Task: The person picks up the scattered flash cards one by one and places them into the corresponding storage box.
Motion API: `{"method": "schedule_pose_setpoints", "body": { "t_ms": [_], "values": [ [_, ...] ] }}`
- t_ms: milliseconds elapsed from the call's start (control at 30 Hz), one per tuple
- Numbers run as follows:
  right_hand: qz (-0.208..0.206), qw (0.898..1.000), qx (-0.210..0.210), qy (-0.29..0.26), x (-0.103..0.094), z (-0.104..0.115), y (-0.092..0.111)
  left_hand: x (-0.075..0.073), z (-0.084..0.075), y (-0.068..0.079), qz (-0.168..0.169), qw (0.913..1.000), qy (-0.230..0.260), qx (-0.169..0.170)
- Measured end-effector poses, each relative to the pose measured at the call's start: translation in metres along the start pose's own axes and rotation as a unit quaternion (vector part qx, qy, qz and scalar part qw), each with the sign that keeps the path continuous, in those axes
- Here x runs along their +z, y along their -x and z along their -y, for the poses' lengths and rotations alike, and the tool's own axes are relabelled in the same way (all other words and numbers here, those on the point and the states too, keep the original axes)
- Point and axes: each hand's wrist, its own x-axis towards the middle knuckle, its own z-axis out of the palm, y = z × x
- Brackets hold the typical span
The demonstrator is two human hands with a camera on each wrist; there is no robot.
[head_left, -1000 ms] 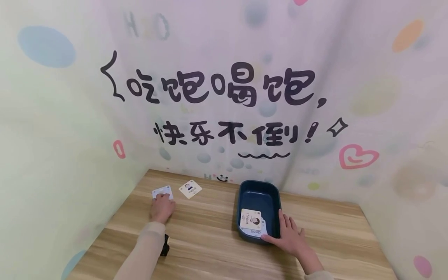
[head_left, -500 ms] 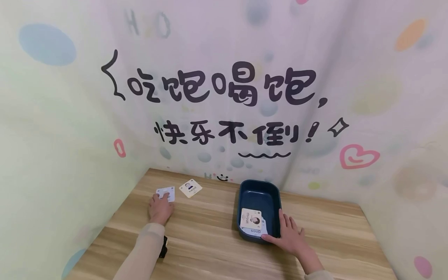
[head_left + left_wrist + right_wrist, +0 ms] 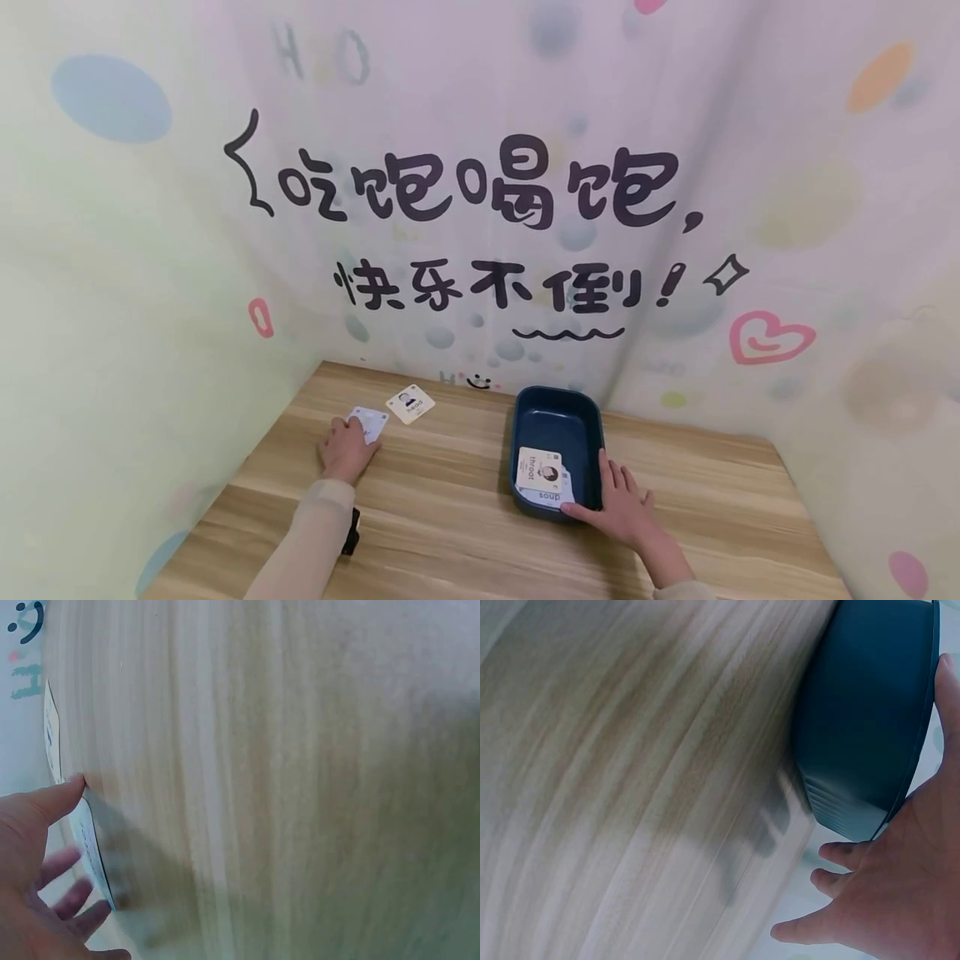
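Note:
My left hand (image 3: 348,450) rests at a pale card (image 3: 369,423) at the table's left, its fingertips lying over part of the print. In the left wrist view the thumb is at one end of this card (image 3: 91,844), the other fingers loosely spread along it; the index finger is hidden. My right hand (image 3: 622,504) touches the dark blue tray (image 3: 597,417), thumb at the near rim, fingers straight along the right side. Several fingers stand apart from the wall in the right wrist view. A "throat" card (image 3: 538,469) overlaps a "soup" card (image 3: 551,497) inside the tray.
A "head" card (image 3: 410,404) lies flat just beyond the left hand's card, close to the back edge. The wooden table (image 3: 450,533) meets a printed curtain (image 3: 487,108) behind and pale sides left and right. A black device (image 3: 351,533) sits at the left wrist.
The pale card has slid to the right and turned under the left fingers, coming nearer the "head" card. The left hand has shifted slightly with it. The right hand and tray stay put.

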Motion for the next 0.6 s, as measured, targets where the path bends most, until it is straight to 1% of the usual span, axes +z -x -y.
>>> {"method": "schedule_pose_setpoints", "body": {
  "t_ms": [133,233,367,533,600],
  "values": [
    [-0.001,1.000,-0.002,0.001,0.0002,0.0004,0.0007,0.0049,0.0022,0.0008,-0.017,0.9991,0.015,-0.035],
    [-0.001,1.000,-0.002,-0.001,0.0001,0.0008,0.0008,0.0065,0.0039,0.0011,-0.021,0.9985,0.005,-0.051],
    [0.000,1.000,0.001,-0.002,-0.0003,0.0009,0.0008,0.0069,0.0057,-0.0011,-0.021,0.9984,-0.005,-0.052],
    [-0.002,1.000,0.001,0.000,-0.0004,0.0006,0.0000,0.0055,0.0051,-0.0040,-0.016,0.9988,0.006,-0.045],
    [-0.003,1.000,0.001,0.001,-0.0007,0.0006,-0.0002,0.0028,0.0028,-0.0033,-0.015,0.9992,0.010,-0.035]
  ]
}}
